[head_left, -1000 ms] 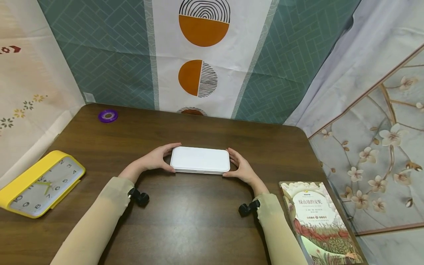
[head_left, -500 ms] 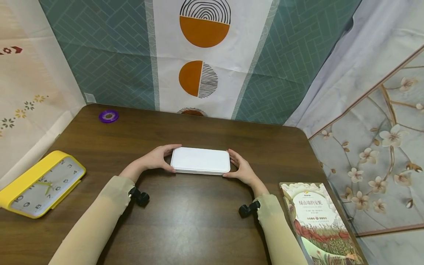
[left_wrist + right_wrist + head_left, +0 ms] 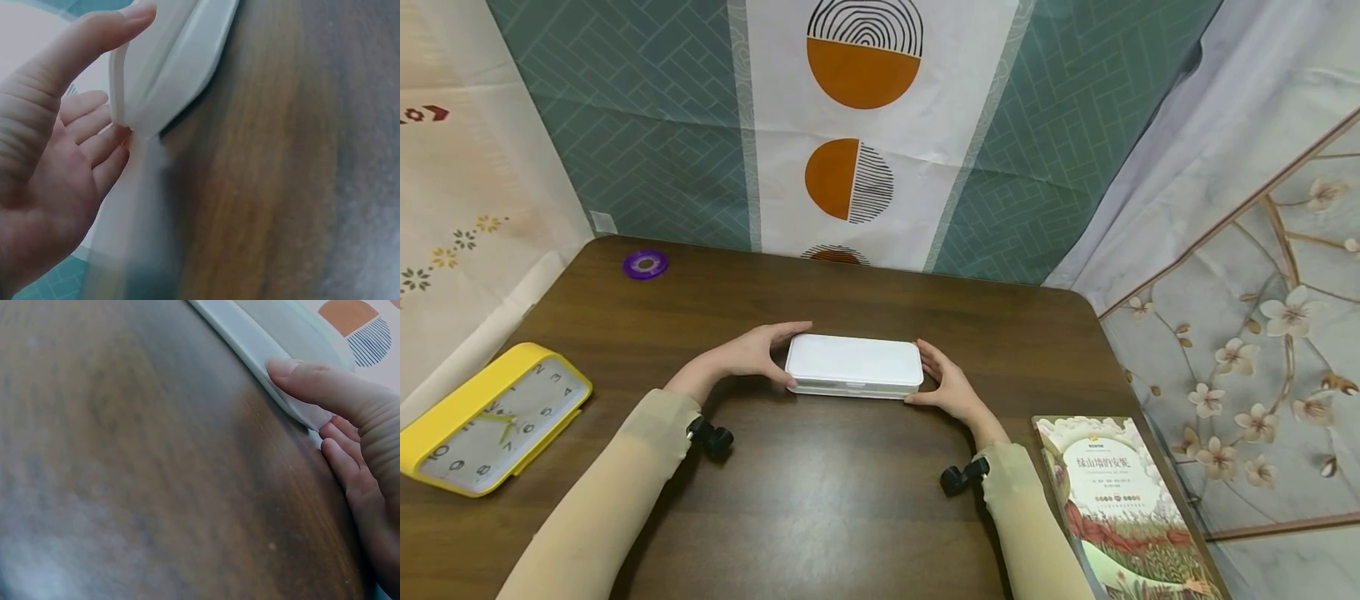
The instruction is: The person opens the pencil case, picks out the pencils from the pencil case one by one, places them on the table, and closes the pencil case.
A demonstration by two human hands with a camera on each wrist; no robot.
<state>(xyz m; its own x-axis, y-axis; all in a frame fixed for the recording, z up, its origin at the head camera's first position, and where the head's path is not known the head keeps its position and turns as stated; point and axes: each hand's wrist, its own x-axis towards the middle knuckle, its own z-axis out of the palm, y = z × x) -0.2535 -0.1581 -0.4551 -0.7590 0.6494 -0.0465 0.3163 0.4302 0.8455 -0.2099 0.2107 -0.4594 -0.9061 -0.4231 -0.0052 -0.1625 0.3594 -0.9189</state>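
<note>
A long white box (image 3: 853, 360) with rounded corners sits on the brown table between both hands. Its lid (image 3: 117, 87) stands slightly raised off the lower part (image 3: 187, 72) in the left wrist view, and a thin gap runs along the front in the head view. My left hand (image 3: 747, 353) grips the lid at the left end, the thumb in front and the fingers behind. At the right end my right hand (image 3: 953, 385) holds the box, its thumb (image 3: 306, 378) against the lower front edge. What lies inside is hidden.
A yellow clock (image 3: 497, 421) stands at the table's left side. Far left on the table lies a purple ring-shaped object (image 3: 645, 264). To the right is a book (image 3: 1116, 500) with an illustrated cover. Patterned cloth hangs behind the table (image 3: 820, 517).
The lid has come up a little from the lower part, so a gap now shows along the front. My left hand and forearm have shifted slightly; the right hand stays almost still.
</note>
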